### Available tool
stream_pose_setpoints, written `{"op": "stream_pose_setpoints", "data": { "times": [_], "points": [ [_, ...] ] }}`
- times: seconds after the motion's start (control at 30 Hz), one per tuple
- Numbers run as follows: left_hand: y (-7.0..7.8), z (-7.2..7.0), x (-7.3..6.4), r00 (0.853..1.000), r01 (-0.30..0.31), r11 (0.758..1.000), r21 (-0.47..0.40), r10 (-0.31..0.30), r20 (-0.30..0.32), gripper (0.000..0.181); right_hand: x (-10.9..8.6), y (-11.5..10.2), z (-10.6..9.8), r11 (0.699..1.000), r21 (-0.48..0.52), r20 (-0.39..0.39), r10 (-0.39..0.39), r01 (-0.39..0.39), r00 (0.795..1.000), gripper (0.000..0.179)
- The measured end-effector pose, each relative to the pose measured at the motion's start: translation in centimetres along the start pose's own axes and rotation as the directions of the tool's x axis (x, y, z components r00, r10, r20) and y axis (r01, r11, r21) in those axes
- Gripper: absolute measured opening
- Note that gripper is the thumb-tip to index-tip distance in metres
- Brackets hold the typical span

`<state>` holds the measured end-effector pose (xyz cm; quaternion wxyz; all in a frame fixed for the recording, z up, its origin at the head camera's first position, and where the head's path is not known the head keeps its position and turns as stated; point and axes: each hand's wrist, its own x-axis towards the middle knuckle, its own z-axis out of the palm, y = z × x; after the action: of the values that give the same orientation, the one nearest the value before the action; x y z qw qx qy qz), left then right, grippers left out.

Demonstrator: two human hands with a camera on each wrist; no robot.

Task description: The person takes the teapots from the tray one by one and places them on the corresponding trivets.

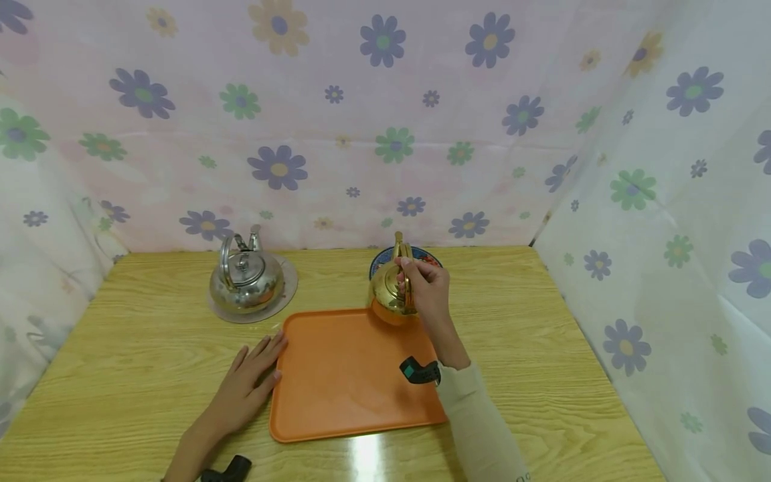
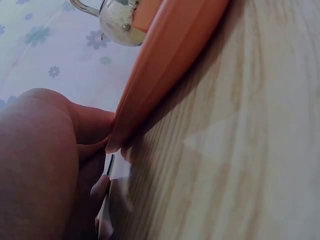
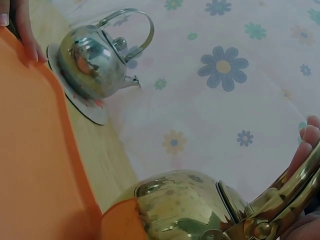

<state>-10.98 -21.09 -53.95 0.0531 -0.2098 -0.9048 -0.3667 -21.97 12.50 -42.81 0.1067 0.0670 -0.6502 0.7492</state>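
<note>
My right hand (image 1: 430,291) grips the handle of a shiny gold kettle (image 1: 388,292), whose rounded body appears over the far right edge of an orange tray (image 1: 355,375). Whether its base touches the tray cannot be told. In the right wrist view, the gold kettle (image 3: 175,205) reflects the tray's orange on its side. Along the tray's left edge lies my left hand (image 1: 247,385), with extended fingers touching the rim. The left wrist view shows the thumb (image 2: 92,122) against the tray's outer side (image 2: 160,60).
A silver kettle (image 1: 247,281) stands on a pale round mat (image 1: 290,284) at the back left. Behind the gold kettle, a blue-and-red patterned round mat (image 1: 381,258) is partly hidden. Flower-printed curtains (image 1: 337,127) border the wooden table (image 1: 524,348) at the back and sides.
</note>
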Motion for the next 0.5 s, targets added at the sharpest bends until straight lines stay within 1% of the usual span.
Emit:
{"op": "stream_pose_setpoints", "data": {
  "times": [0.3,0.5],
  "points": [
    [-0.02,-0.16,-0.04,1.0,0.007,1.0,-0.003,-0.007,0.005,0.053,0.28,-0.15,0.09,1.0,0.004,0.013,0.012,-0.012,1.0,0.04],
    [-0.04,-0.05,0.04,1.0,0.005,1.0,-0.001,-0.005,0.006,0.053,0.67,-0.32,-0.15,1.0,-0.003,0.001,0.028,-0.028,1.0,0.04]
  ]
}}
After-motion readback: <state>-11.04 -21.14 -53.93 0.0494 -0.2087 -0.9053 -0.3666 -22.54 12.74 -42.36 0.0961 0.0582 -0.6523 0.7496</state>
